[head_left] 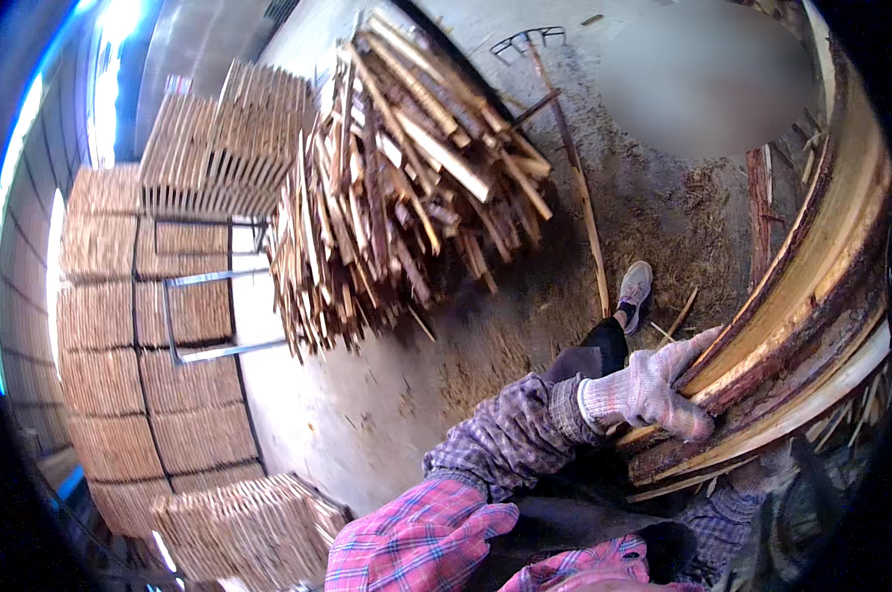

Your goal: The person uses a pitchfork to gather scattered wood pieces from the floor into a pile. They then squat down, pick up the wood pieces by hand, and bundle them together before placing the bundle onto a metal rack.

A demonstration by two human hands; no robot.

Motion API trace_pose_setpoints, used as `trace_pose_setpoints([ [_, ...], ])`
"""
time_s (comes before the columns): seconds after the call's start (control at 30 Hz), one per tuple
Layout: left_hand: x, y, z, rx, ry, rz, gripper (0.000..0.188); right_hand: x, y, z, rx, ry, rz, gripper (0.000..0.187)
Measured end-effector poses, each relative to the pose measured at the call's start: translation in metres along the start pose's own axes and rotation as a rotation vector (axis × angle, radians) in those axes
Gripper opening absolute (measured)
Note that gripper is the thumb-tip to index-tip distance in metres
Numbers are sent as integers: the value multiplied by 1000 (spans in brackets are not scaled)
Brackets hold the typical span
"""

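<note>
My left hand (653,390), in a pale knitted glove, grips the near end of a long bark-edged wooden slab (752,360). Its thumb lies on one side and the fingers reach over the far edge. More rough slabs with bark lie stacked against this one, curving up along the right side. My right hand (762,472) is low at the right, in shadow beneath the slabs; its fingers are hidden. A patterned purple sleeve covers each forearm.
A large heap of split wood strips (397,178) lies at the upper middle. A long-handled rake (576,178) rests on the floor beside it. Stacked bundles of sticks (194,370) line the left, near a metal frame (173,311). A shoe (634,286) stands near the slabs. A blurred patch hides the upper right.
</note>
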State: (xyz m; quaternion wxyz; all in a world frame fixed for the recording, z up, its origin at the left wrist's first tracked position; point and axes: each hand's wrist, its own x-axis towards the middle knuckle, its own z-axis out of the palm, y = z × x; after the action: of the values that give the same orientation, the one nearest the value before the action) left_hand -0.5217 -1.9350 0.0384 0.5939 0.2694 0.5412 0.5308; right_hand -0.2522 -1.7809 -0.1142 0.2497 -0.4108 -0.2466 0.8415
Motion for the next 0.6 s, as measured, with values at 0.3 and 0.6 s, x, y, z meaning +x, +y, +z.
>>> trace_pose_setpoints([
  [0.3, -128, -2, 28, 105, 366, 49, 108, -28, -4, 31, -181, -224, 117, 61],
  [0.6, -323, -12, 46, -66, 638, 263, 101, -127, 55, 135, -362, -524, 258, 62],
])
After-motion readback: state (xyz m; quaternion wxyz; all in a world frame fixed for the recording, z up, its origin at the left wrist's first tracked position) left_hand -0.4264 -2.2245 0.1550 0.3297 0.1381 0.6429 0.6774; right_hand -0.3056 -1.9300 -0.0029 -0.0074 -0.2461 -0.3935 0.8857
